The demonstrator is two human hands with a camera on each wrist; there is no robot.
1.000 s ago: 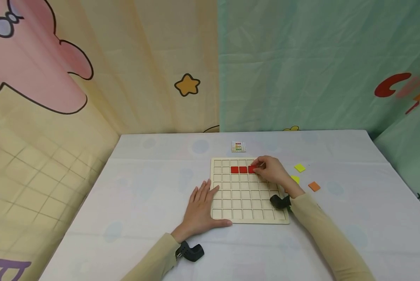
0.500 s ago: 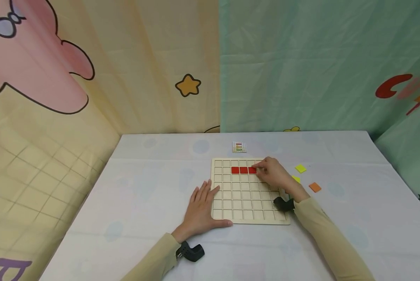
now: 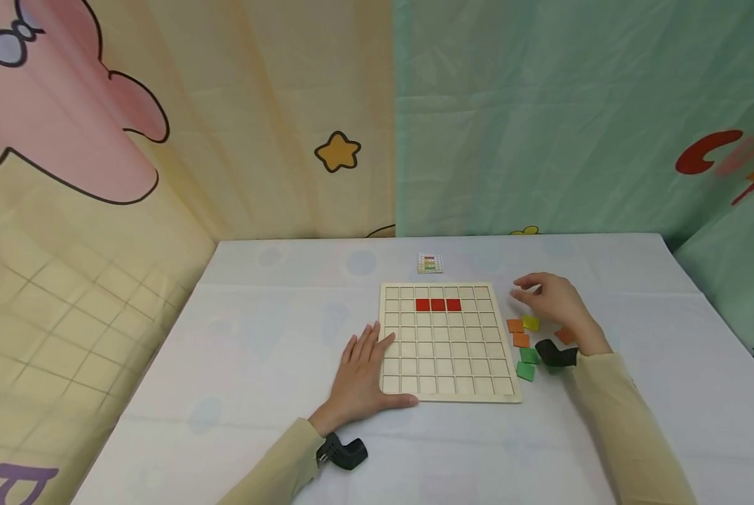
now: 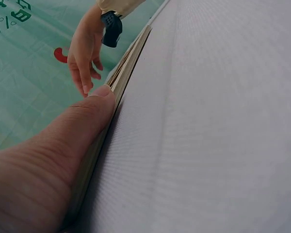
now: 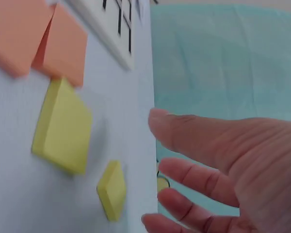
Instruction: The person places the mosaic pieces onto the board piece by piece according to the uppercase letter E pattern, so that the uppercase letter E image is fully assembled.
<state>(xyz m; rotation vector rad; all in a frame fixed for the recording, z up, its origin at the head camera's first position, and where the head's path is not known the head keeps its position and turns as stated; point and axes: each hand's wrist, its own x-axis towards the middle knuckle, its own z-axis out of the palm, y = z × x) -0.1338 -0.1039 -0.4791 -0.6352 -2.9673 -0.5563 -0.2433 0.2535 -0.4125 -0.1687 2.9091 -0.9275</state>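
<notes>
A cream grid board [image 3: 449, 365] lies on the table, with three red square tiles [image 3: 438, 305] side by side in its second row. My left hand [image 3: 360, 375] rests at the board's left side, fingers spread and thumb along the front edge; the left wrist view shows that thumb [image 4: 82, 121] against the board's rim. Off the board's right side, my right hand [image 3: 556, 301] hovers with thumb and fingers apart, holding nothing. Below it are yellow tiles; one yellow tile [image 3: 531, 322] shows in the head view, and a farther yellow tile [image 5: 112, 190] appears in the right wrist view.
Orange tiles [image 3: 521, 340] and green tiles [image 3: 525, 371] lie along the board's right edge, some partly covered by the right wrist and its black camera [image 3: 556, 353]. A small printed pattern card [image 3: 430, 264] sits behind the board. Curtains [image 3: 515, 140] hang beyond the white table [image 3: 275, 337].
My right hand has let go of the third red tile, which stays in the grid, and moved right over the loose tiles. My left hand has stayed put.
</notes>
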